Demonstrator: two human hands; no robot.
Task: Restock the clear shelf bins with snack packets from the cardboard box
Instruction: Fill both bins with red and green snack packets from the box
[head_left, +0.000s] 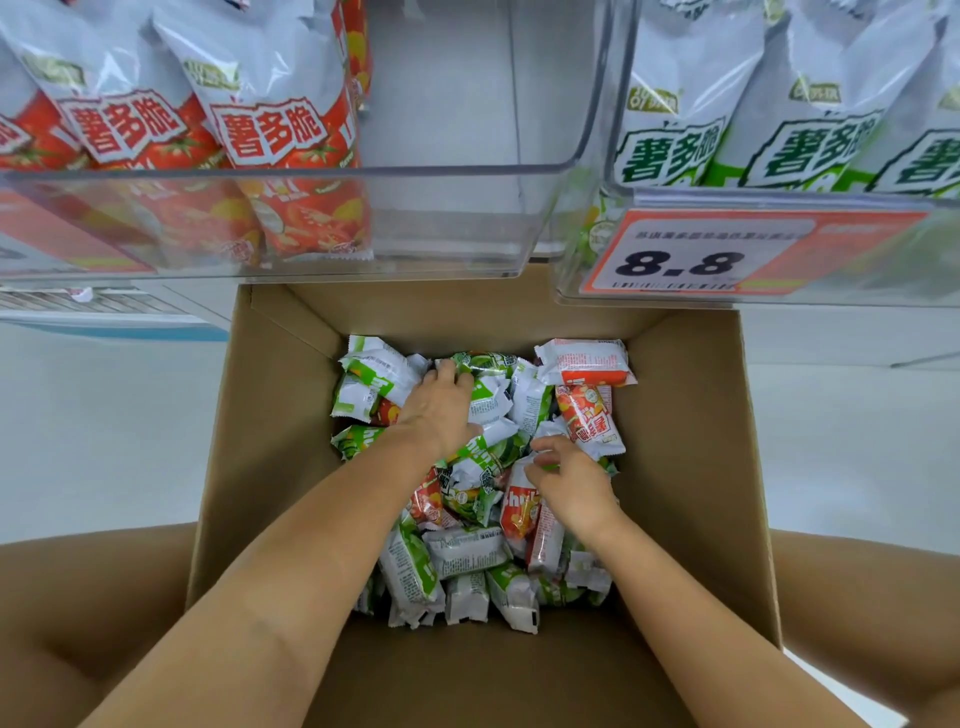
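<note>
Head view shows the cardboard box (483, 322) parked low-centre under the clear bins (291, 171) for short lifts, left hand (441, 405) spread across green packets (483, 400), right hand (571, 483) fingers curled, pinching one packet.

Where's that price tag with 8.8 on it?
The price tag is in the upper right of the head view, on the front of the clear bin holding green packets, just above the cardboard box.

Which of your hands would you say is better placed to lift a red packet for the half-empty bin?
Probably the right hand: its fingers curl beside red packets; the left hand lies on green ones.
</note>
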